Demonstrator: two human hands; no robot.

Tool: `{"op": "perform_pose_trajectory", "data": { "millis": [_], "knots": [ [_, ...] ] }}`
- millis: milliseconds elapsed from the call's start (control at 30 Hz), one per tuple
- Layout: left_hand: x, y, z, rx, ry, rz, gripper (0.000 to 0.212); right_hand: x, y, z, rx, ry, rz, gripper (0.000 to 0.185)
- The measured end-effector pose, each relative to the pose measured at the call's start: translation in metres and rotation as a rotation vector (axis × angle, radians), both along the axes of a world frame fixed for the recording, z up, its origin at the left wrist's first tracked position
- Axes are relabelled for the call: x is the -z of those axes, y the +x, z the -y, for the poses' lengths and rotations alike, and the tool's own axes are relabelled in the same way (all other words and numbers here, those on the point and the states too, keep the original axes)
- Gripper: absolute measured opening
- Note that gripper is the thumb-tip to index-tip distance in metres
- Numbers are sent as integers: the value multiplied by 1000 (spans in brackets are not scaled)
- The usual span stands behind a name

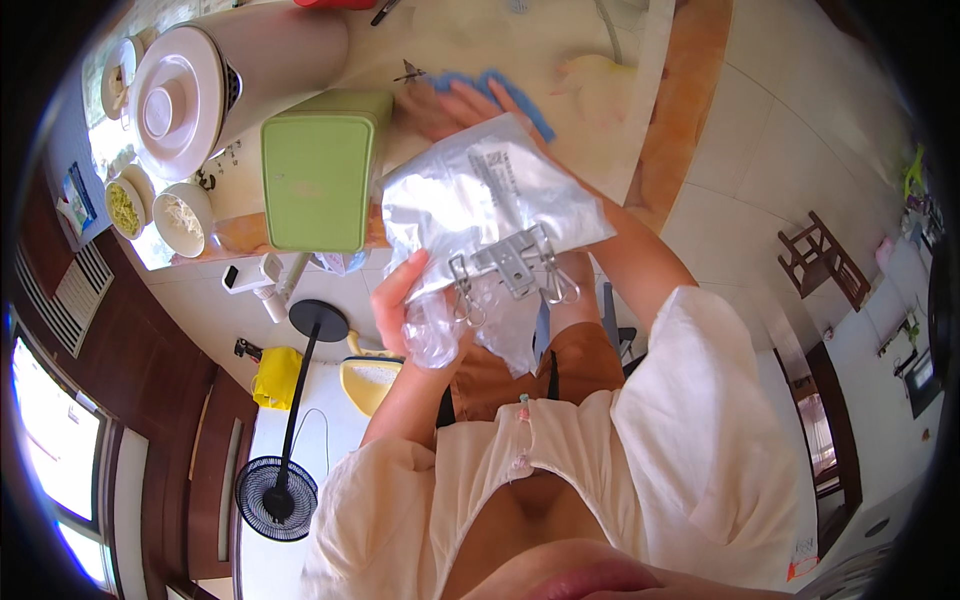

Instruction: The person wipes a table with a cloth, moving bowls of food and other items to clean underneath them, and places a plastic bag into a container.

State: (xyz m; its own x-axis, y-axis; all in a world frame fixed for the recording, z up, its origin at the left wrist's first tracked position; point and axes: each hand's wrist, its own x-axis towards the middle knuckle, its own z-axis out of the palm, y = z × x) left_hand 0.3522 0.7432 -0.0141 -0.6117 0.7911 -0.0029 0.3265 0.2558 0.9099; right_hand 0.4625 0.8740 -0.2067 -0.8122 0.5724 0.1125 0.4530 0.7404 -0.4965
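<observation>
My left hand (397,300) grips a shiny, translucent plastic bag (442,202) near its lower left corner. The bag bears printed writing and a code. Along its lower edge sits a metal bulldog clip (514,262) with wire handles, and crumpled clear plastic (433,330) hangs below. My right hand (480,101) lies on a blue cloth (525,109) on the tabletop (465,37), fingers spread over it. Its outline is partly blurred, and the bag hides part of the hand and wrist. Left of the bag stands a container with a green lid (319,184).
A large cylindrical appliance (285,52) with a pale round lid stands at the upper left. Bowls of food (182,217) sit near it. A brown border (679,112) edges the table. On the floor are a black stand fan (277,495) and a wooden chair (825,262).
</observation>
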Motion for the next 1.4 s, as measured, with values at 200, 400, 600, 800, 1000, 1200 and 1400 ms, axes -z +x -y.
{"op": "perform_pose_trajectory", "data": {
  "millis": [200, 400, 600, 800, 1000, 1200, 1400],
  "knots": [
    [8, -6, 3, -58, 35, 134, 30, -3, -58, -70, 348, 77, -27, 45],
    [13, 2, -25, -138, -35, 314, 29, 11, -3, -56, 509, 97, 71, 44],
    [27, -1, -65, -61, -169, -9, 25, -9, 143, -72, 719, 211, 430, 46],
    [48, 9, -91, -231, -18, 464, 28, 9, 103, -102, 1024, 251, 246, 46],
    [63, 19, -73, -246, -14, 520, 32, 12, 23, -105, 822, 152, 99, 50],
    [70, 18, -57, -232, -87, 481, 31, 5, 7, -100, 535, 114, -8, 48],
    [70, 18, -62, -218, -101, 339, 28, -13, 67, -57, 37, -127, -43, 41]
  ]
}}
